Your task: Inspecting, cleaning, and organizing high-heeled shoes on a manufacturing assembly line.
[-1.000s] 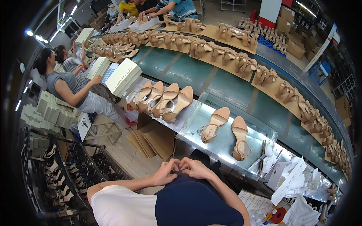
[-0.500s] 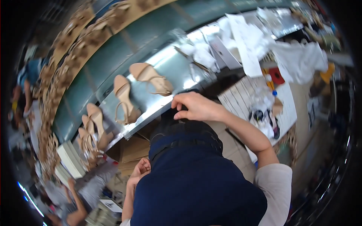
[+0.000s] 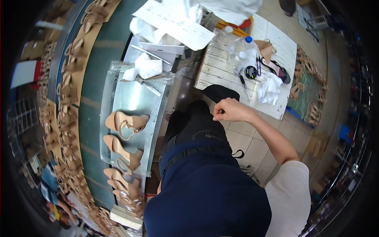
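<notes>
My right hand [image 3: 232, 110] hangs in the air in front of my dark trousers, fingers curled in, and nothing shows in them. Just beyond it is a black rounded thing [image 3: 221, 93], beside the edge of a white slatted table [image 3: 213, 71]; its kind I cannot make out. Of my left side only a sliver of skin shows by my blue top, so the left hand is hidden. On the bench to the left stand beige heeled sandals: one with an ankle strap [image 3: 125, 123], another below it [image 3: 122, 153], and several bunched nearest me [image 3: 123, 189].
White paper [image 3: 173, 23] and a crumpled white wad [image 3: 148, 67] lie at the bench's far end. On the table are bottles [image 3: 239, 57], a roll of black tape [image 3: 250, 72] and a black sandal [image 3: 282, 74]. Green conveyor [image 3: 94, 118] with rows of sandals runs at left.
My view has turned to the right, so the bench now lies left of me and the white table ahead. My right hand is away from the bench edge. The left hand has gone out of sight.
</notes>
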`<state>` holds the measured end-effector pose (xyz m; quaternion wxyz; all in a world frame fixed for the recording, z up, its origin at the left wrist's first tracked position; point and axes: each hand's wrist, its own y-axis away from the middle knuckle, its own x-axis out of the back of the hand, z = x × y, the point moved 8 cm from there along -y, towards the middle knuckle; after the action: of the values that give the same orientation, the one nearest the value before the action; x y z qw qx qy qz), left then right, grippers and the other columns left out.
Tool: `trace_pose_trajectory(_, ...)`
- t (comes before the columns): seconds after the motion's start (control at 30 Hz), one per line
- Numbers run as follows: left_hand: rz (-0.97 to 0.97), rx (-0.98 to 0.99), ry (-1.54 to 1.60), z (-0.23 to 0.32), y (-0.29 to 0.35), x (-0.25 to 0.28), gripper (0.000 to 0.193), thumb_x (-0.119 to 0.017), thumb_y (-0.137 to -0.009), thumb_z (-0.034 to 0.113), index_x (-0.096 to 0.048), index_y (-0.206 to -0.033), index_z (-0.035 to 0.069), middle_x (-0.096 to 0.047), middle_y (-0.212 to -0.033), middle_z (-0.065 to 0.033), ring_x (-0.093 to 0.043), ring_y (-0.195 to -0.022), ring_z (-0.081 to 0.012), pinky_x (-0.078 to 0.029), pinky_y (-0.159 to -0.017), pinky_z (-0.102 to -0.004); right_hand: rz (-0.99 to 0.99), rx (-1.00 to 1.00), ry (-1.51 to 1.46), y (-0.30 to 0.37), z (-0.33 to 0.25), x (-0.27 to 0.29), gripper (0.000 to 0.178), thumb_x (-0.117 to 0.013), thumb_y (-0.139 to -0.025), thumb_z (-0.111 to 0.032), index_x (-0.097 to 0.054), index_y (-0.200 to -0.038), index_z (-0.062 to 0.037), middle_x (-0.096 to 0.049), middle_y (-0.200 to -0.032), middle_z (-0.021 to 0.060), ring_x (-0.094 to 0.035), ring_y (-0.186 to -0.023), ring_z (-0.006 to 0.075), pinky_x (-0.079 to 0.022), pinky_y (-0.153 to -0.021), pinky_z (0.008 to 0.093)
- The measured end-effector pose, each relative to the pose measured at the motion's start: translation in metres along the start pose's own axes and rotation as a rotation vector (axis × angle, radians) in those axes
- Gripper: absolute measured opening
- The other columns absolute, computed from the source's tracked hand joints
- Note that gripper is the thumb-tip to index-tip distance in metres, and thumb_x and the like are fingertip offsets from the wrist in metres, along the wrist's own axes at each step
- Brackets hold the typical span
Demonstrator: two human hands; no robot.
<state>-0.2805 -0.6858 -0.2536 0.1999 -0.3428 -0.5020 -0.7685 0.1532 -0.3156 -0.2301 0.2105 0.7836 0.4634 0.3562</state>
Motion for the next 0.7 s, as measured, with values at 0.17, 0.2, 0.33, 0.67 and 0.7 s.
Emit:
trace_pose_trajectory(0.17,-0.039,0.008,-0.183,-0.045,-0.025,-0.006,0.022,-0.061,-0.075,0.016,-0.062,-0.09,0.0,-0.061,-0.074,-0.0088,-0.056,-0.064,-0.0201,-0.045,-0.057,-0.0337,0.058,-0.044,-0.122,0.011,0.022,-0.027,0.03,-0.069,-0.076,-0.031,-0.067,-0.076,-0.0009,-0.065,-0.074,0.0158,-0.065,-0.075,0.03,-0.05,-0.072,0.0371)
trace_pose_trajectory(0.2,-0.07,0.147,-0.152,-0.024,-0.011,-0.005,0.022,-0.061,-0.075,0.016,-0.062,-0.09,0.001,-0.061,-0.074,-0.0085,-0.057,-0.066,-0.02,-0.045,-0.057,-0.0328,0.062,-0.044,-0.132,0.012,0.019,-0.026,0.03,-0.069,-0.076,-0.031,-0.067,-0.076,-0.0009,-0.065,-0.074,0.0158,-0.065,-0.075,0.03,-0.05,-0.072,0.0371)
trace_pose_trajectory(0.33,-0.422,-0.5,-0.156,0.161,0.081,-0.015,0.017,-0.061,-0.077,0.004,-0.059,-0.094,-0.001,-0.062,-0.087,-0.0083,-0.059,-0.083,-0.0155,-0.044,-0.073,-0.0259,-0.221,-0.209,0.182,0.021,0.017,-0.048,0.048,-0.065,-0.076,-0.048,-0.066,-0.068,-0.0007,-0.065,-0.067,0.0151,-0.065,-0.068,0.0284,-0.052,-0.068,0.0371)
trace_pose_trajectory(0.67,-0.401,-0.511,0.413,0.259,0.063,0.013,0.023,-0.053,-0.089,0.003,-0.05,-0.111,0.001,-0.061,-0.1,-0.0071,-0.056,-0.094,-0.0128,-0.043,-0.085,-0.025,-0.137,-0.45,-0.342,0.074,0.111,-0.103,0.015,-0.063,-0.07,-0.012,-0.062,-0.063,0.0004,-0.063,-0.06,0.0079,-0.06,-0.056,0.0141,-0.045,-0.053,0.0282)
trace_pose_trajectory(0.7,-0.417,-0.51,0.42,0.259,0.061,0.011,0.023,-0.053,-0.089,0.003,-0.05,-0.111,0.001,-0.06,-0.1,-0.0075,-0.056,-0.094,-0.0131,-0.043,-0.085,-0.0255,-0.153,-0.455,-0.327,0.084,0.122,-0.113,0.013,-0.062,-0.07,-0.011,-0.063,-0.064,0.0013,-0.063,-0.06,0.0086,-0.061,-0.058,0.0148,-0.046,-0.055,0.0287)
